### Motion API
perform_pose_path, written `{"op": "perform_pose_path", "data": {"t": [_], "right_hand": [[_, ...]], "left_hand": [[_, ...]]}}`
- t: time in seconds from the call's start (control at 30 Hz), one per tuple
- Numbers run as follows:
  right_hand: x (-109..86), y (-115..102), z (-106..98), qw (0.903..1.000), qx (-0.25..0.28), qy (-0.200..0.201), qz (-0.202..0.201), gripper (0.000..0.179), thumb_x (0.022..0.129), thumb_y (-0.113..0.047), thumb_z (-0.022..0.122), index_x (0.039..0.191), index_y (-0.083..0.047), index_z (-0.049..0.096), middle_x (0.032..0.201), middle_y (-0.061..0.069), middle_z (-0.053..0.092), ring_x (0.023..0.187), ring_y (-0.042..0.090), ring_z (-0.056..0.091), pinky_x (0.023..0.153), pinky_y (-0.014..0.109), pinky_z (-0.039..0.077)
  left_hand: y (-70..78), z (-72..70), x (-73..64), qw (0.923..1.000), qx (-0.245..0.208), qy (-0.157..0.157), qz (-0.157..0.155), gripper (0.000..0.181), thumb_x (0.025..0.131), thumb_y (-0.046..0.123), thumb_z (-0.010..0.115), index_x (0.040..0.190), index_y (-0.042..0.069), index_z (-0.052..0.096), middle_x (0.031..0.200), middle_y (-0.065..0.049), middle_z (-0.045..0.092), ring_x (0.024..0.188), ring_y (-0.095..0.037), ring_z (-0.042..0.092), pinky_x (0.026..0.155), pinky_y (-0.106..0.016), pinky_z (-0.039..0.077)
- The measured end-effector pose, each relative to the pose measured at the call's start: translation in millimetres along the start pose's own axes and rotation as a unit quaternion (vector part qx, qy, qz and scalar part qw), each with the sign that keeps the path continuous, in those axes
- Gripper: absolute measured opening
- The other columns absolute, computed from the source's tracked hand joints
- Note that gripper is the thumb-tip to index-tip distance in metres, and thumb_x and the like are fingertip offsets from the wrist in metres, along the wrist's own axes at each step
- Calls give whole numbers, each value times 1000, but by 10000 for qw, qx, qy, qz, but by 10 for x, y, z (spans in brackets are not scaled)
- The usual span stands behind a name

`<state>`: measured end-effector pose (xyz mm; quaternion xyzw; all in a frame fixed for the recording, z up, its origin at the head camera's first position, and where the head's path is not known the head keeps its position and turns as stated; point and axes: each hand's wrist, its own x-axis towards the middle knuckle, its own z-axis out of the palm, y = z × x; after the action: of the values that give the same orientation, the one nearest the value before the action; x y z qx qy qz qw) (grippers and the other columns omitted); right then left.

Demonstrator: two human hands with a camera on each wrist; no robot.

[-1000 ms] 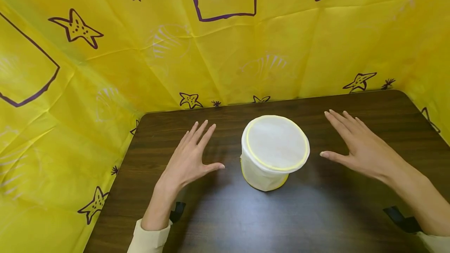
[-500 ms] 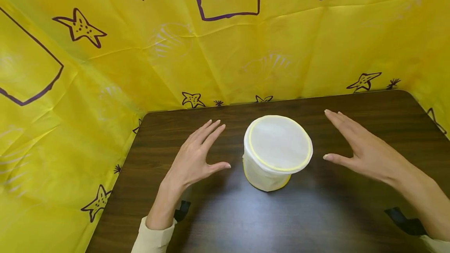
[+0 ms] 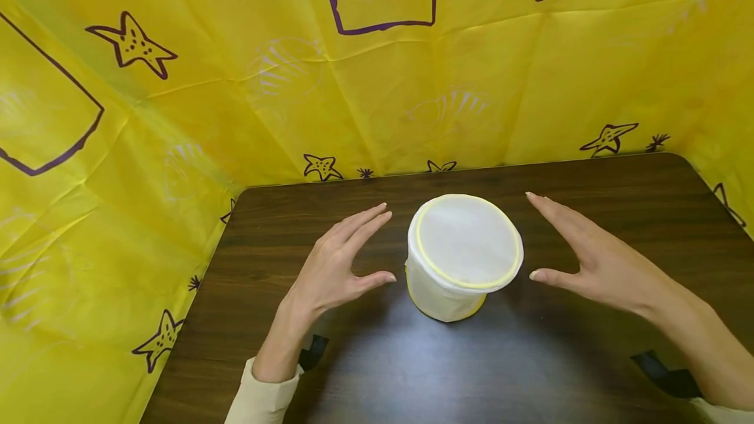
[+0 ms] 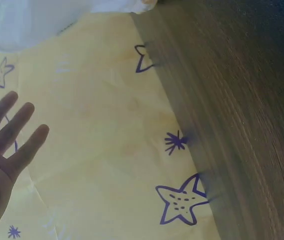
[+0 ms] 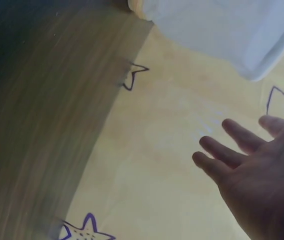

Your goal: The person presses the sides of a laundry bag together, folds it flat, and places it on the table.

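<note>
A round white fabric container [image 3: 468,241] with yellow piping around its flat top stands upright on the dark wooden table. To its left, my left hand [image 3: 336,264] is held with fingers stretched and thumb spread, apart from the container. My right hand [image 3: 607,264] mirrors it on the other side, also with straight fingers and nothing in it. In the left wrist view the pale container [image 4: 37,20] shows at the top, above the spread fingers [image 4: 29,145]. The right wrist view has the container's side [image 5: 216,35] at the top, beyond my fingers [image 5: 221,150].
The brown wood-grain table [image 3: 283,214] has rounded far corners. Behind it and at both sides hangs a yellow cloth [image 3: 377,103] printed with purple starfish and pale shells. Strips of black material [image 3: 665,375] show beneath both wrists.
Both hands have moved inward, closer to the container: the left to the right, the right slightly to the left. The container stays standing in place; the head view has shifted slightly.
</note>
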<state>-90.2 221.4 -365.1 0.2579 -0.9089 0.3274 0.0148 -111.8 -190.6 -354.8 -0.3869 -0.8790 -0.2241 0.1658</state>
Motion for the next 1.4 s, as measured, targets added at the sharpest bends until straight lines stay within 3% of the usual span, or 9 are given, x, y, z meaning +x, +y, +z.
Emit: {"op": "perform_pose_path", "data": {"t": [0.13, 0.3, 0.43, 0.6, 0.67, 0.83, 1.03, 1.4], "right_hand": [[15, -18, 11, 10000, 38, -14, 34, 107, 79, -32, 85, 160, -35, 14, 163, -6, 23, 146, 29, 27, 103, 69, 33], [37, -34, 37, 9999, -107, -42, -2, 107, 79, -35, 85, 160, -35, 15, 161, -9, 28, 145, 22, 30, 108, 55, 36], [38, -52, 60, 10000, -75, -8, -60, 106, 77, -37, 86, 159, -35, 19, 159, -9, 31, 143, 23, 34, 106, 55, 38], [50, -83, 103, 9997, -118, 89, -182, 109, 75, -38, 87, 160, -32, 18, 158, -10, 34, 142, 15, 35, 110, 27, 34], [62, -93, 120, 9997, -146, 98, -186, 110, 75, -38, 87, 160, -32, 17, 158, -11, 34, 141, 11, 36, 109, 25, 34], [100, -110, 148, 9998, -62, 66, -154, 106, 76, -37, 87, 159, -33, 20, 158, -8, 34, 138, 23, 42, 100, 57, 44], [155, -115, 175, 9995, -73, 35, -301, 98, 78, -38, 85, 157, -33, 28, 154, -5, 41, 136, 25, 46, 101, 53, 44], [209, -114, 182, 9983, -222, 136, -530, 97, 74, -37, 88, 155, -29, 35, 150, -5, 47, 133, 21, 49, 101, 48, 45]], "left_hand": [[20, 17, 22, 10000, -74, 8, 16, 88, 79, 53, 79, 152, 20, 43, 155, 4, 40, 138, -19, 43, 109, -48, 39], [50, 40, 54, 9998, -195, -28, -4, 85, 82, 53, 77, 152, 20, 42, 155, 3, 41, 136, -20, 46, 109, -46, 40], [85, 63, 84, 9993, -279, -204, -117, 84, 84, 51, 76, 154, 21, 39, 155, 4, 41, 136, -19, 46, 110, -44, 39], [116, 94, 114, 9987, -387, -275, -186, 83, 84, 44, 78, 154, 23, 39, 152, 6, 44, 135, -17, 47, 110, -42, 39], [122, 111, 130, 9986, -441, -247, -149, 80, 85, 42, 78, 152, 22, 41, 151, 6, 46, 134, -17, 47, 110, -41, 39], [123, 159, 168, 9978, -643, -154, 43, 67, 91, 40, 72, 149, 18, 46, 148, 2, 50, 133, -16, 49, 110, -35, 39], [128, 192, 183, 9971, -743, 0, 189, 59, 94, 41, 68, 145, 15, 51, 143, 0, 54, 131, -15, 51, 110, -30, 39], [148, 195, 222, 9958, -865, 175, 240, 58, 89, 32, 76, 140, 12, 56, 140, -2, 55, 127, -14, 54, 107, -28, 42]]}}
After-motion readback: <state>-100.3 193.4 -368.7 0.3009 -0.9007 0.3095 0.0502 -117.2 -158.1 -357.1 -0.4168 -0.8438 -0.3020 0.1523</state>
